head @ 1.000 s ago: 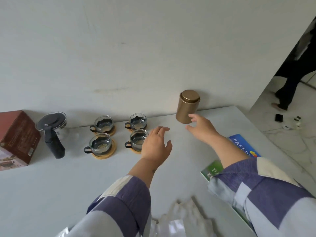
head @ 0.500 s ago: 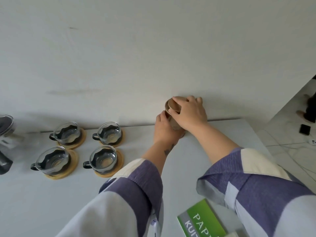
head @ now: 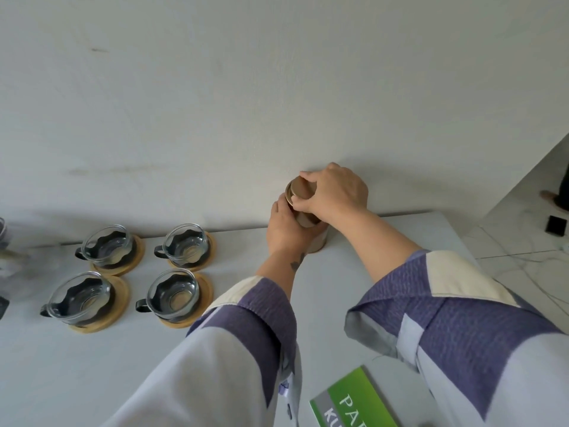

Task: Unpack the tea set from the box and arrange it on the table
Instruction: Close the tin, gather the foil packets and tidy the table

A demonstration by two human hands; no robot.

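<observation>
While my left hand [head: 284, 229] grips the tea tin [head: 309, 220] and my right hand [head: 334, 192] clasps its lid [head: 300, 188] — I'd best twist gently, keeping the tin's base flat.

A gold tin [head: 308, 221] stands upright at the table's far edge by the wall, lid [head: 303, 188] on, while four glass cups [head: 129, 274] on wooden coasters [head: 197, 315] form a square at its 8 o'clock.

We reach both arms forward. Our left hand [head: 284, 231] wraps the body of the gold tin [head: 308, 218] from the side, while our right hand [head: 334, 192] clasps its lid from above (fingers curled round the rim).
</observation>
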